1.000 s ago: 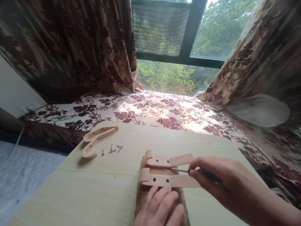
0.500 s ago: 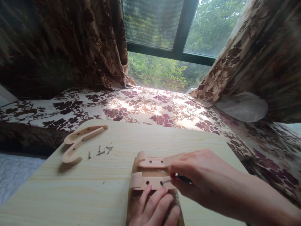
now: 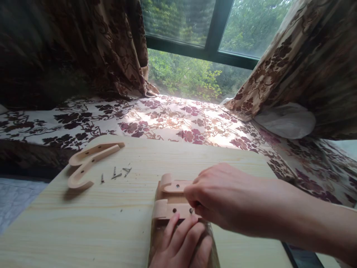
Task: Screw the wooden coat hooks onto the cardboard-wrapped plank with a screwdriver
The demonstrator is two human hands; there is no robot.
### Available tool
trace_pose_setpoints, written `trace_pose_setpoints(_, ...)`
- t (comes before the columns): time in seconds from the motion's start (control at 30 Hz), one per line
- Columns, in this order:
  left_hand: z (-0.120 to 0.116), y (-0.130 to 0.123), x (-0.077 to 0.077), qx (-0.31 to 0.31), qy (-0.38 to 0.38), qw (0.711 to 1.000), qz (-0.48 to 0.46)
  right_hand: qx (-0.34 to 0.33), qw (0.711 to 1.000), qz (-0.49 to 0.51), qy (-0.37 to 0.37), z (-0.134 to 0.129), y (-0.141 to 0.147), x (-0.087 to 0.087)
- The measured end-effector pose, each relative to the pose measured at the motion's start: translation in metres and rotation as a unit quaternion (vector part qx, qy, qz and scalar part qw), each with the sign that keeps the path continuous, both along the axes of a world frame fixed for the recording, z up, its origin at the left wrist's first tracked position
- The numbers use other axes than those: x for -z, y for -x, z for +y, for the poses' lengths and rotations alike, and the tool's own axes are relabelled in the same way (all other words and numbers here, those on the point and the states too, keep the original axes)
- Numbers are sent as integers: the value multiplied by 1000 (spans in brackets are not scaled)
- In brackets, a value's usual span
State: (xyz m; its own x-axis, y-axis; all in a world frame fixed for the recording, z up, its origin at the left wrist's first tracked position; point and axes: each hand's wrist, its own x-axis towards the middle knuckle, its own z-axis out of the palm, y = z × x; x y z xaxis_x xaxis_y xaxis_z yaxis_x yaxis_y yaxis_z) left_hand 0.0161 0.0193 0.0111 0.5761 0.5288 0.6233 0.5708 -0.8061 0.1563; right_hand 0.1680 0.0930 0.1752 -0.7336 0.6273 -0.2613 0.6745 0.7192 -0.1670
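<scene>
Two pale wooden hooks lie across a brown wooden board (image 3: pixel 178 200): an upper hook (image 3: pixel 170 187) and a lower hook (image 3: pixel 182 211) with two dark screw holes. My left hand (image 3: pixel 181 242) rests on the board, fingers slightly apart and fingertips against the lower hook's near edge. Over the right ends of both hooks is my right hand (image 3: pixel 223 197), closed around a screwdriver (image 3: pixel 192 211). Only a bit of its shaft shows, at the lower hook's right hole; fingers cover the rest. A screw head shows in the upper hook's left hole.
Two more wooden hooks (image 3: pixel 81 172) lie at the table's far left, with several loose screws (image 3: pixel 116 176) beside them. The light wooden table (image 3: pixel 134 212) has rounded far corners. Beyond it is a floral-covered window seat (image 3: pixel 167 119). A dark flat object (image 3: pixel 302 257) shows at lower right.
My right hand has shifted left and turned, covering more of the screwdriver and the upper hook's right hole. My left hand stays in place. The camera view has tilted slightly down.
</scene>
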Motion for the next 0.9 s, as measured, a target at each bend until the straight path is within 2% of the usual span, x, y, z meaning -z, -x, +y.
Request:
trace_pose_setpoints(0.1, -2, -4, 2, -2, -2, 1000, -18, 30, 998, -27, -43, 0, 2, 2)
trace_pose_setpoints(0.2, -1, -4, 0, 3, -5, 1000, -1, 58, 995, -64, -42, 0, 7, -5)
trace_pose_setpoints(0.3, 1, -2, -5, -3, -28, 999, -27, 34, 995, -89, -36, -1, 9, -16)
trace_pose_setpoints(0.43, 3, 3, -10, 39, -7, 998, 47, -18, 995, -96, -30, -4, 9, -26)
trace_pose_setpoints(0.53, 0, 2, -7, 23, 8, 1000, 17, -49, 993, -110, -17, -6, 8, -23)
trace_pose_setpoints(0.63, -2, 1, -6, 19, 21, 1000, 0, -61, 994, -81, -36, -7, 6, -15)
trace_pose_setpoints(0.8, -4, 2, -10, 33, 37, 999, 12, 17, 990, -93, -104, -10, 5, -9)
trace_pose_setpoints(0.9, -6, 1, -8, 21, 41, 999, -12, 4, 990, -108, -86, -10, 7, -16)
